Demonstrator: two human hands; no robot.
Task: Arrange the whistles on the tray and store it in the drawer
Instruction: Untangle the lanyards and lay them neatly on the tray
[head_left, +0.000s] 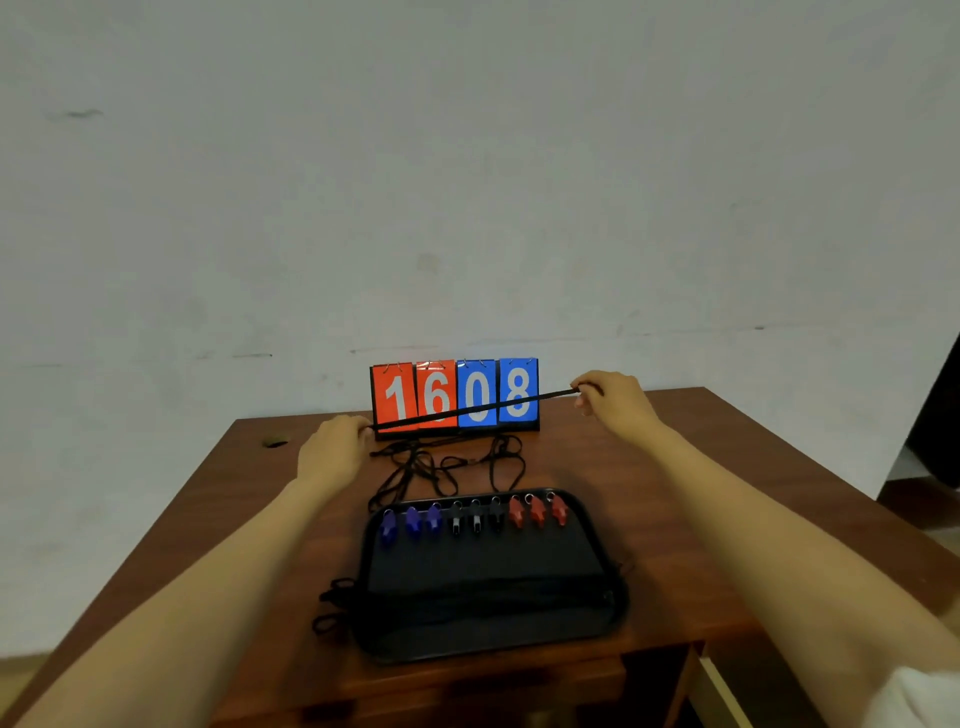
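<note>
Now nine whistles (475, 514) sit in a row on the black tray (488, 618), with a cord (467, 410) held taut beyond them.
Three blue, three black and three red whistles line the tray's far edge, on the brown table (701, 493). Behind the tray, loose strings (447, 462) lie tangled. Farther back, the left hand (332, 449) and the right hand (610, 397) each pinch an end of the cord, stretched straight in front of a scoreboard (454, 395) reading 1608 by the wall (467, 182).
</note>
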